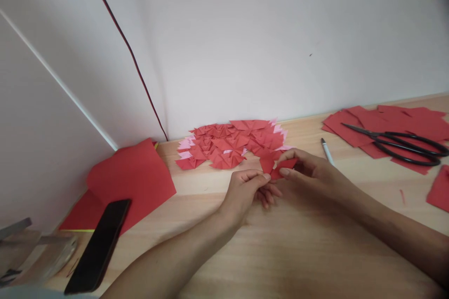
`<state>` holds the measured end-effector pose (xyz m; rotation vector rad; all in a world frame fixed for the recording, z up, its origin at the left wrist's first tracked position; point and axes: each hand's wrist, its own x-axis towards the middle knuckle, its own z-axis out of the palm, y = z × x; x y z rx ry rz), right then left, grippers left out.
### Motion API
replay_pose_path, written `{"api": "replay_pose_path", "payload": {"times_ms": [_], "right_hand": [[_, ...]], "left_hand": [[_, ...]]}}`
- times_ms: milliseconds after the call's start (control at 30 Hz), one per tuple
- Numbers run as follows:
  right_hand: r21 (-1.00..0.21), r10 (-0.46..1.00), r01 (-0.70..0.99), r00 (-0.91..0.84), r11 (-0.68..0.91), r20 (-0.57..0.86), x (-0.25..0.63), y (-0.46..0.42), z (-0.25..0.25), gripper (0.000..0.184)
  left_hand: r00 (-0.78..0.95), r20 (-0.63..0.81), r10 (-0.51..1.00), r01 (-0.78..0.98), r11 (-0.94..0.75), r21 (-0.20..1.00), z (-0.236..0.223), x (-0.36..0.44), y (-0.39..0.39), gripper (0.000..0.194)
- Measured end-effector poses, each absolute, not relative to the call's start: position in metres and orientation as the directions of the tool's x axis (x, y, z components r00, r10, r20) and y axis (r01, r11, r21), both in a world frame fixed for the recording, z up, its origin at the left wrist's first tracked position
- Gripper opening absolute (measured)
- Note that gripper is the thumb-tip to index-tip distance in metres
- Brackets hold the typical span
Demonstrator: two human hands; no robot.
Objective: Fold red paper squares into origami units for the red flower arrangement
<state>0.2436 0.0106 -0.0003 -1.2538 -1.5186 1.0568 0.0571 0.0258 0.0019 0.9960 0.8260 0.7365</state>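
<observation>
Between my two hands is a small piece of folded red paper (267, 162), held above the table. My left hand (250, 186) pinches its lower edge between thumb and forefinger, the other fingers loosely spread below. On the paper's right side, my right hand (308, 168) grips a flap with thumb and fingers. Just behind my hands, a cluster of folded red and pink paper pieces (228, 142) lies against the wall, in overlapping rows.
Red paper sheets (140, 173) lie at the left, partly under a black phone (100, 245). A clear container (52, 254) stands at the lower left. To the right are a white pen (327, 152), cut red paper (354, 126) and black-handled scissors (403, 142) on top.
</observation>
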Motion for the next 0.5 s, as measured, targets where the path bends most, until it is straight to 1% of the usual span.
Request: {"api": "replay_pose_path", "payload": {"times_ms": [100, 167, 267, 367, 500], "right_hand": [[-0.965, 0.99, 0.235, -0.106, 0.113, 0.091, 0.245, 0.011, -0.003, 0.034], [-0.955, 0.985, 0.251, -0.114, 0.157, 0.132, 0.245, 0.009, -0.003, 0.031], [-0.898, 0.96, 0.342, -0.135, 0.278, 0.246, 0.246, 0.005, 0.002, 0.022], [-0.805, 0.913, 0.43, -0.203, 0.408, 0.354, 0.247, 0.002, 0.007, 0.015], [-0.717, 0.842, 0.443, -0.318, 0.539, 0.436, 0.247, 0.002, 0.007, 0.008]], "left_hand": [[0.486, -0.257, 0.836, -0.169, 0.378, 0.91, 0.003, 0.057, 0.026, 0.031], [0.485, -0.264, 0.834, -0.176, 0.388, 0.905, 0.004, 0.056, 0.027, 0.031], [0.516, -0.276, 0.811, -0.193, 0.424, 0.885, 0.006, 0.054, 0.029, 0.031], [0.54, -0.288, 0.791, -0.207, 0.456, 0.865, 0.009, 0.052, 0.032, 0.032], [0.539, -0.289, 0.791, -0.208, 0.457, 0.865, 0.009, 0.051, 0.034, 0.033]]}}
